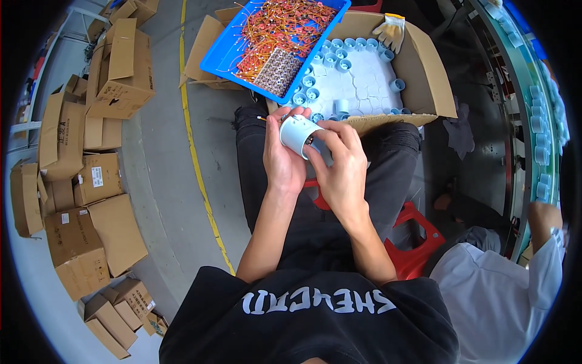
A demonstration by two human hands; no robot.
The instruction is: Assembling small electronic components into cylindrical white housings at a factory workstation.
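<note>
A light-blue plastic cup-shaped housing [295,134] lies tilted between my two hands above my lap, its open end toward me. My left hand [285,159] is wrapped round its left side and back. At the opening, my right hand [341,159] has its thumb and fingers reaching into the rim, on a small dark part [310,140] inside. A thin wire end [262,118] sticks out past my left fingers. What the fingertips grip inside is partly hidden.
Ahead, a blue tray [216,59] of red-and-orange wired parts rests on an open carton [433,79] holding several light-blue cups and a work glove [391,31]. Cartons [73,242] are stacked left. At right, a co-worker's sleeve [545,273] is beside a bench with more cups [538,124].
</note>
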